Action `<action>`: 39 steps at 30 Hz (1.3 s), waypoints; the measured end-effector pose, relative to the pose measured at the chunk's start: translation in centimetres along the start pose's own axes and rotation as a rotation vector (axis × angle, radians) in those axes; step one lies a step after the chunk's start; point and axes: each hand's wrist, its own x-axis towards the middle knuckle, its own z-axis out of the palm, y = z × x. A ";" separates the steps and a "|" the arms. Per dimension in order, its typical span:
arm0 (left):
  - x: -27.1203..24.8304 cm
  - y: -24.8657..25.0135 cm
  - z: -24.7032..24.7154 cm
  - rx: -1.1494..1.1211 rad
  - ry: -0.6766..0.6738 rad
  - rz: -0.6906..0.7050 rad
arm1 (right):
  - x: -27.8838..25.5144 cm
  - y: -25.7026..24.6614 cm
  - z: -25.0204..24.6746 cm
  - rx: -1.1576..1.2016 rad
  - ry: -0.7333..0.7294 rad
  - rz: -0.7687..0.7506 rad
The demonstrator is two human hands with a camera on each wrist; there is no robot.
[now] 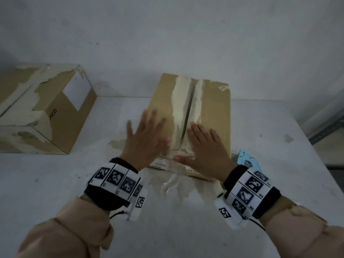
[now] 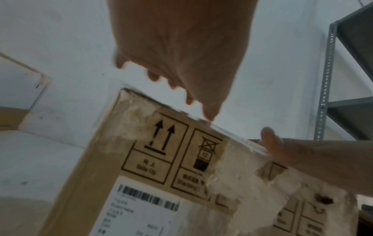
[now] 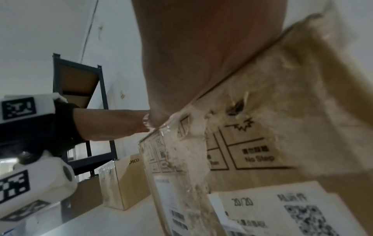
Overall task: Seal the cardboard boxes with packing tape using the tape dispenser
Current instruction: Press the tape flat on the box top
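A closed cardboard box (image 1: 193, 116) is found standing on the white table (image 1: 167, 229), near its far edge and against the wall, with its two top flaps met along a centre seam (image 1: 188, 116) bordered by pale, torn paper where old tape has been stripped. The right hand (image 1: 202, 148) is laid flat on the box top just right of the seam, fingers straight and close together, thumb stretched along the near edge — nothing is gripped. The left hand (image 1: 147, 135) is seen blurred over the box's left side, fingers spread and straight; whether it is touching the cardboard cannot be told from the head view, and in the left wrist view only its thumb tip appears to meet the top edge. A light blue tape dispenser (image 1: 247, 161) is noted on the table just beside the box's near right corner, partly hidden behind the right wrist. A second cardboard box (image 1: 42, 108), marked PICO and similarly scarred, is set well apart at the table's left — a white label is carried on its end face. Grey metal shelving (image 2: 347, 79) is observed beyond the table.
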 end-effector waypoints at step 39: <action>2.1 0.0 2.5 0.164 0.008 0.191 | 0.4 4.2 -0.2 -0.070 0.101 -0.104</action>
